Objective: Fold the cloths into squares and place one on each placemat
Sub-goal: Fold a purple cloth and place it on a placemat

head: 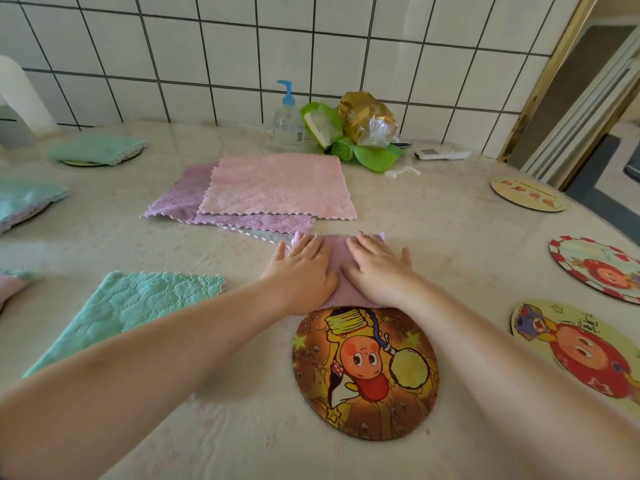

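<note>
A folded purple cloth (341, 268) lies just beyond the round cartoon placemat (365, 372) in front of me. My left hand (303, 271) and my right hand (379, 271) press flat on it, side by side, fingers spread. Behind it a pink cloth (280, 185) lies spread over another purple cloth (173, 199). A green cloth (128, 306) lies flat at the left. Bare placemats sit at the right: one (581, 351), another (599, 268) and a far one (528, 195). A folded green cloth (97, 148) rests on a far-left placemat.
A pump bottle (287, 123), green and gold bags (356, 129) and a white remote (441, 153) stand against the tiled wall. More folded cloths (27, 202) lie at the left edge. The table's right edge drops toward a doorway.
</note>
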A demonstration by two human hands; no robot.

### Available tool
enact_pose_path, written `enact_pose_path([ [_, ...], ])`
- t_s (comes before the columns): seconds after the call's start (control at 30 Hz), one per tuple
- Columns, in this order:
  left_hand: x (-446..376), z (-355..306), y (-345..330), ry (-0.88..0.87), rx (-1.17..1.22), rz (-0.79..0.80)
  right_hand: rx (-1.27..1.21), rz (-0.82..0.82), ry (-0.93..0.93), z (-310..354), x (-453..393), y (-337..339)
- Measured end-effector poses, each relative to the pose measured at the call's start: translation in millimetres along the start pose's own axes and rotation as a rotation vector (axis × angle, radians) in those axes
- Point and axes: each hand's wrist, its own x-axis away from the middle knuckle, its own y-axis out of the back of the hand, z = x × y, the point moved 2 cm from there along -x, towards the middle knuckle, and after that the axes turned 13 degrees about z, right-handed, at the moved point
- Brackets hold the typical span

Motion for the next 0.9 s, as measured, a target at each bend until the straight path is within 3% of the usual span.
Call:
enact_pose_path([
  [0.33, 5, 7, 1, 0.037, 0.045, 0.014, -0.060, 0.037, -0.085, -18, 6, 1],
  [0.53, 26, 24, 7, -0.011, 0.236, -0.179, -0.311, -0.181, -0.082, -45, 34, 19],
  [0.73, 27, 42, 7, -0.014, 0.295, -0.095, -0.511, -0.167, -0.026, -43, 45, 16],
  [0.9, 28, 27, 10, -0.088, 0.374, -0.172, -0.610, -0.220, 0.005, -35, 41, 14],
])
